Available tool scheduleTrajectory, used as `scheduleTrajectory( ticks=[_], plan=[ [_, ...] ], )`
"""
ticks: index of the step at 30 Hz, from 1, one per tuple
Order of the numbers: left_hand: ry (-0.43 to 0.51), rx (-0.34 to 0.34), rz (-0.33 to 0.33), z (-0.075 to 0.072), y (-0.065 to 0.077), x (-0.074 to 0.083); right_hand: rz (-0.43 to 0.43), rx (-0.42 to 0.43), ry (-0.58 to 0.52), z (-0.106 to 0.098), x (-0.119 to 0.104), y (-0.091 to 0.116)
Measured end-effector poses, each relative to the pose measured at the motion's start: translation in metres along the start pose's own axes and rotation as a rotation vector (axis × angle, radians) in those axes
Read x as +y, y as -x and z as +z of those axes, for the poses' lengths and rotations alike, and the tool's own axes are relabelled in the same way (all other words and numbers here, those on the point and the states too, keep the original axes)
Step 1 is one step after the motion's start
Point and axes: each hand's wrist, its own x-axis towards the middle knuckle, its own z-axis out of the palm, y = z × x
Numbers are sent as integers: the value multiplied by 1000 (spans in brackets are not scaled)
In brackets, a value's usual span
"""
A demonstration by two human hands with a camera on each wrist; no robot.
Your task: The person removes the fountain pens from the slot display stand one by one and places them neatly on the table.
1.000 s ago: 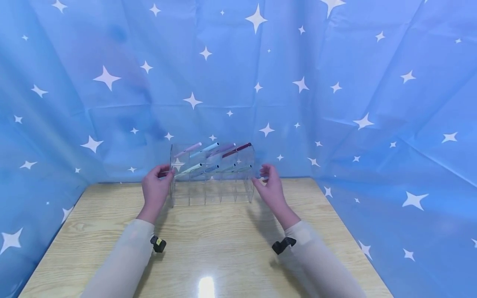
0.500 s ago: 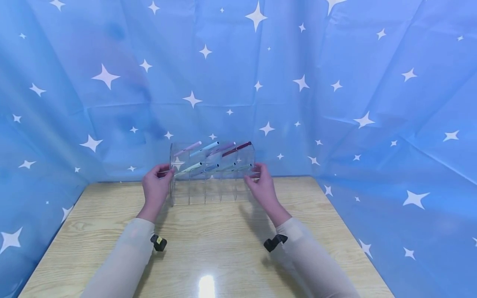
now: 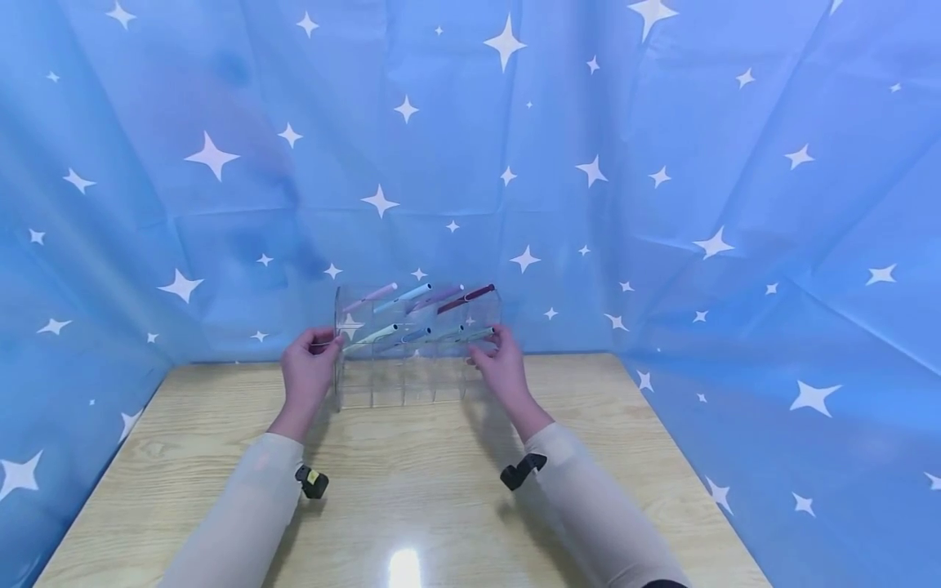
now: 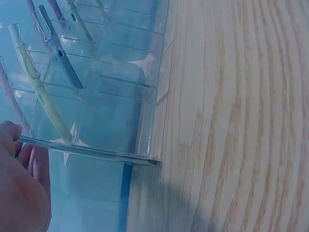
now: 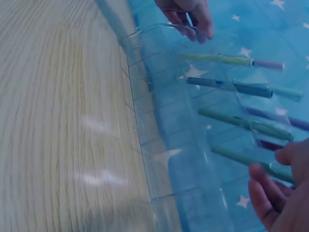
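Observation:
A clear acrylic pen rack (image 3: 404, 394) stands at the back of the table, with slanted pens in two rows. My left hand (image 3: 307, 371) pinches the rack's left side panel between thumb and fingers, as the left wrist view also shows. On the right, my right hand (image 3: 507, 371) is at the lower row's rightmost green pen (image 5: 231, 156), thumb and fingers apart around its cap end; contact is unclear. The lower row also holds a pale green pen (image 3: 375, 335) and a blue pen (image 3: 415, 335). Above are a pink pen (image 3: 371, 296) and a dark red pen (image 3: 466, 299).
The wood-grain table (image 3: 412, 482) extends in front of the rack. A blue curtain with white stars (image 3: 456, 147) hangs close behind the rack and along both sides.
My right hand has moved left from beside the rack's right side to the front of its rightmost lower pen. My left hand and the rack have stayed in place.

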Motion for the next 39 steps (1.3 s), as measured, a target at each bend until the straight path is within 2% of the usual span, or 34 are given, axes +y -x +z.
scheduleTrajectory(
  ticks=[4,7,14,21,30,39],
  plan=[
    [13,-2,5,1,0,-1,13,0,-79,4,2,-3],
    [14,-3,8,1,-1,-3,23,-6,-98,5,2,-6],
    [24,4,27,-1,-2,0,18,-49,-69,11,-2,-15],
    [2,-2,3,0,4,-2,59,-62,-19,16,0,-14],
    [16,6,10,2,4,-4,37,-10,-32,20,5,-13],
    [13,-2,13,2,2,-5,-60,71,-69,19,5,-14]
  ],
)
